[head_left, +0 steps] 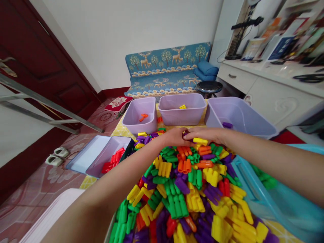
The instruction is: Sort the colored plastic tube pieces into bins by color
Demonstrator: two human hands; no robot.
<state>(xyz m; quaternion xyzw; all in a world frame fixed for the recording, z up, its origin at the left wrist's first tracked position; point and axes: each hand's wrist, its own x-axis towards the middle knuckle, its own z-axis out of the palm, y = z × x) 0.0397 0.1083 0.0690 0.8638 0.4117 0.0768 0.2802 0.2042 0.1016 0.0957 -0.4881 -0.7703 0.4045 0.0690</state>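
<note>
A large heap of plastic tube-shaped pieces (176, 199), many joined side by side in rows, lies before me in green, yellow, purple, orange and red. At the heap's far edge, my left hand (176, 136) and my right hand (204, 134) meet, fingers bent inward and down among the pieces. A dark purple piece (185, 134) shows between the fingertips; which hand grips it is unclear. Just below my right hand lies a yellow piece (200, 141). Most fingertips of both hands are hidden.
Beyond the heap stand a left lilac bin (140, 128) with orange pieces, a middle one (182, 118) with yellow, and a right one (243, 118) with purple. A lidded box (97, 162) at left holds red pieces; a blue tub (283, 209) at right holds green.
</note>
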